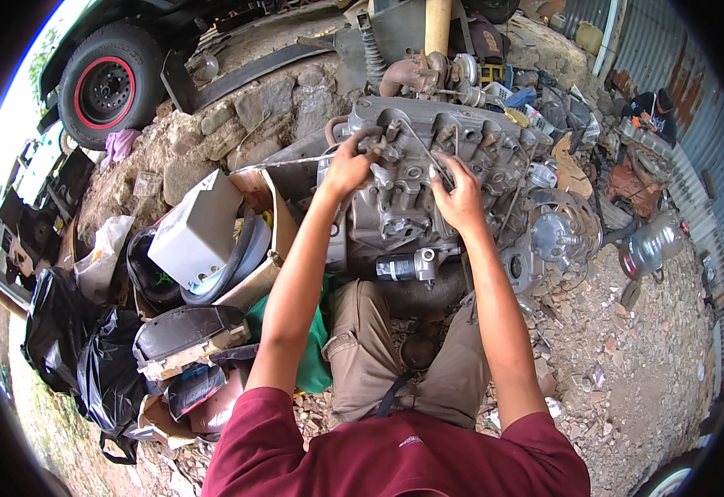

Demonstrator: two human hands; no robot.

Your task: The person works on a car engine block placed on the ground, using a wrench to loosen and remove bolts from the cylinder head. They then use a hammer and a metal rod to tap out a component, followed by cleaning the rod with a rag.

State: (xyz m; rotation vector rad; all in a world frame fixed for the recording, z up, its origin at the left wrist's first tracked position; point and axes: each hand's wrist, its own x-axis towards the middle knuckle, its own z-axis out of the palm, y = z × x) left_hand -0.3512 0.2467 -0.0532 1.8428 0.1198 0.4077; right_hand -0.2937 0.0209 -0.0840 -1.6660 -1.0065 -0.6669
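Observation:
A large grey engine (378, 217) stands in front of my knees. Bent over a fitting on its upper left part, my left hand (350, 167) has its fingers curled in; what they grip is hidden among the dark metal parts. My right hand (461, 197) pinches a thin metal pipe (418, 137) that curves across the engine's top, with thumb and forefinger at its lower end. Below the hands, a cylindrical filter (398, 267) sticks out from the engine's near side. A round metal housing (554, 238) sits at the engine's right end.
At left stand a cardboard box (283, 217) with a white container (198, 228), and black plastic bags (113, 364). A rusty turbocharger (416, 76) is behind the engine. Rubble covers the ground at right, near a clear plastic jug (653, 248). A vehicle wheel (105, 87) is at far left.

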